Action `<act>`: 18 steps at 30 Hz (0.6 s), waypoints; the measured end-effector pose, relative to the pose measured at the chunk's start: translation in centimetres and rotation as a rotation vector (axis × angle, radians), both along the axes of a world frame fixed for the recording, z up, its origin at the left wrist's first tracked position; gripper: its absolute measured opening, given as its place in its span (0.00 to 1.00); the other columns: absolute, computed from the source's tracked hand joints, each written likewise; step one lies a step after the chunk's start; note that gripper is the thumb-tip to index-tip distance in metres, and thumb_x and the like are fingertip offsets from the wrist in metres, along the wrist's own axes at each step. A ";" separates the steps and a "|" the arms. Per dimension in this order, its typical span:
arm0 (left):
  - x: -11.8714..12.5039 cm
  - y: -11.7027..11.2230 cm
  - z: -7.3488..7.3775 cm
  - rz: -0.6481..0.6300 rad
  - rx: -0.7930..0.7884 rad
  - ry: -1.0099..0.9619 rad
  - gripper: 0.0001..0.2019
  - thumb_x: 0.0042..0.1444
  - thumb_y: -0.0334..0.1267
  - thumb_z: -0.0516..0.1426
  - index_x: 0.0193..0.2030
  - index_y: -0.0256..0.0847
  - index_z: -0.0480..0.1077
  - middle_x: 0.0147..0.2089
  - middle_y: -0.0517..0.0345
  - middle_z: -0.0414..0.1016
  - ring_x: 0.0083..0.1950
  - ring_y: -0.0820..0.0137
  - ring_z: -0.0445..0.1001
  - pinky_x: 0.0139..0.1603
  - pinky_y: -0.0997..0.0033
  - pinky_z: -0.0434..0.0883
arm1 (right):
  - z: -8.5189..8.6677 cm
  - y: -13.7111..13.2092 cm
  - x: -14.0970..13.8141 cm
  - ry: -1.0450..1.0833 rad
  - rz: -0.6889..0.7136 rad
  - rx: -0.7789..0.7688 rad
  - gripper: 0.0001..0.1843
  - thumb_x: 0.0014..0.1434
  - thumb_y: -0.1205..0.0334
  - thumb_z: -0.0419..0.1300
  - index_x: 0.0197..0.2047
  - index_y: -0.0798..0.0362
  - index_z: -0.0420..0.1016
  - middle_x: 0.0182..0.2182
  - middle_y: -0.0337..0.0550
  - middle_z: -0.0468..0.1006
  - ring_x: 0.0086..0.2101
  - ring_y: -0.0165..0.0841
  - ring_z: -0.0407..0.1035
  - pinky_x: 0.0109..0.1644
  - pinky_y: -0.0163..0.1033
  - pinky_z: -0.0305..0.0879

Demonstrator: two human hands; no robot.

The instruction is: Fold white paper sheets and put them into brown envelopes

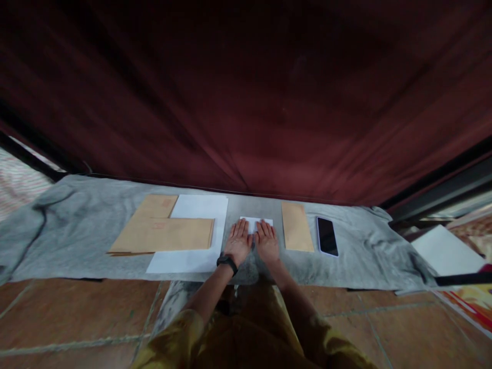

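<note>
A small piece of white paper [252,221], which looks folded, lies on the grey cloth in front of me. My left hand [238,241] rests flat on its left part, fingers stretched forward. On the right part lies my right hand [266,240], palm down and also flat. The thumbs nearly meet, and much of the paper is hidden under the hands. To the left, brown envelopes [180,234] lie over white sheets [202,207]. A single brown envelope [298,226] is just right of my right hand.
A phone [327,237] with a dark screen lies beyond the single envelope. The grey cloth [365,241] covers a narrow surface with a dark red curtain [246,128] behind it. A white flat object [436,251] sits at the far right. Below are brown floor tiles [77,312].
</note>
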State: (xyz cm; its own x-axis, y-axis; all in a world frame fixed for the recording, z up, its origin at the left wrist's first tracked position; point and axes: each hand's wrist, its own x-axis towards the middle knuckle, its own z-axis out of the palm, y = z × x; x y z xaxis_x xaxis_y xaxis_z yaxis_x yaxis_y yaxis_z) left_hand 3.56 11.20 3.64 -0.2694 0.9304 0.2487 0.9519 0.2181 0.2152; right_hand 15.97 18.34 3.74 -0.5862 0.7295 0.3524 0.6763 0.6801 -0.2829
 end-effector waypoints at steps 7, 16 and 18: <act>0.2 0.0 -0.3 0.048 0.012 -0.008 0.31 0.67 0.43 0.45 0.73 0.27 0.52 0.74 0.38 0.55 0.76 0.57 0.52 0.74 0.52 0.53 | -0.9 -0.2 1.9 -0.059 -0.101 0.072 0.27 0.71 0.60 0.48 0.70 0.59 0.61 0.68 0.59 0.62 0.67 0.44 0.56 0.68 0.55 0.52; 0.5 0.0 -0.6 0.057 0.031 -0.014 0.33 0.67 0.42 0.45 0.75 0.28 0.46 0.74 0.38 0.54 0.76 0.56 0.52 0.75 0.48 0.51 | -0.8 0.1 2.6 -0.002 -0.110 0.068 0.30 0.71 0.59 0.46 0.71 0.63 0.55 0.67 0.61 0.63 0.67 0.45 0.55 0.68 0.56 0.53; 0.6 0.0 -0.6 0.057 0.036 -0.016 0.33 0.67 0.42 0.45 0.75 0.28 0.46 0.74 0.37 0.54 0.75 0.55 0.53 0.74 0.48 0.52 | -0.5 0.1 1.9 0.011 -0.077 0.054 0.29 0.71 0.60 0.46 0.71 0.62 0.55 0.68 0.60 0.62 0.67 0.44 0.54 0.69 0.57 0.53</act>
